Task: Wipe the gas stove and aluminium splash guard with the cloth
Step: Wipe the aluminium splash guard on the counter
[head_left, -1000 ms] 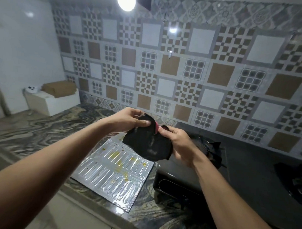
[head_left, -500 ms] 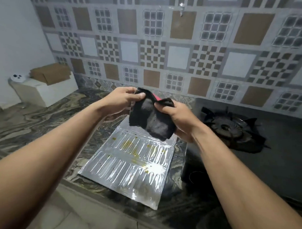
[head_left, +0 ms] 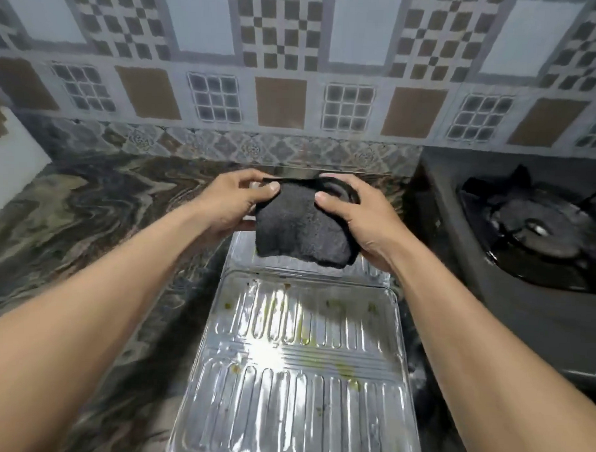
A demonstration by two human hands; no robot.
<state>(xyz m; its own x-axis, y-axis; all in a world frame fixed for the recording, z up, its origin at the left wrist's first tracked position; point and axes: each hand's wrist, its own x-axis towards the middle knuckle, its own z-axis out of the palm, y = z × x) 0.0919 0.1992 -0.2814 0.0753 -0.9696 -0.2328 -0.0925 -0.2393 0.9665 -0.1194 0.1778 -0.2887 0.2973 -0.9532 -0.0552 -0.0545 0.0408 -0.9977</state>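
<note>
Head view: my left hand (head_left: 235, 203) and right hand (head_left: 361, 221) pinch the dark cloth (head_left: 301, 226), fingers clamped on its top corners. It hangs over the far end of the splash guard (head_left: 298, 378), whose length runs toward me; the gas stove (head_left: 533, 234) lies right.

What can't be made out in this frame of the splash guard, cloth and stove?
All in the head view:
- Aluminium splash guard: near end cut off by the bottom edge; far end hidden behind the black cloth.
- Glare washes out a patch at the guard's middle, so any stains there are unreadable.
- Gas stove: right side cut off by the frame edge; knobs not visible.
- Left hand and right hand: cloth hides their fingers behind it.
</note>
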